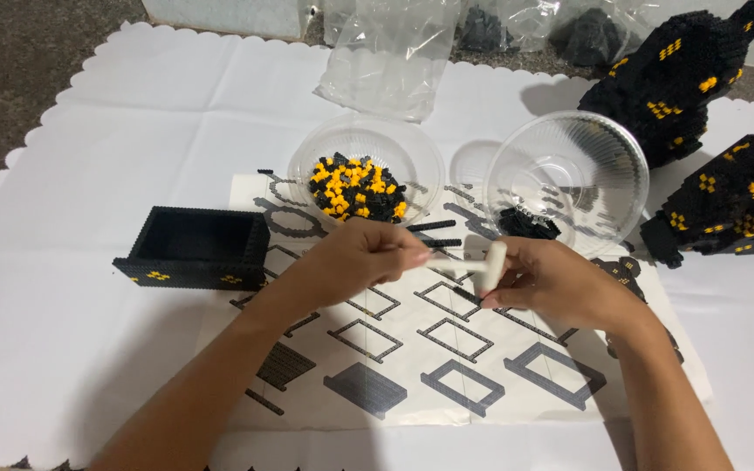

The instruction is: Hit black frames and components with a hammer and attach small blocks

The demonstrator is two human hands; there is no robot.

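While both my hands meet over the printed instruction sheet point(447, 349), the white T-shaped brick tool point(480, 261) sits between them: my right hand point(551, 283) is clenched round its head, my left hand point(361, 260) pinches its handle tip. Just beyond: clear bowl of black and yellow bricks point(365, 170), tilted empty clear bowl point(566, 179). Left: black brick box point(195, 248).

Head camera looks steeply down, close over the table point(63, 349).
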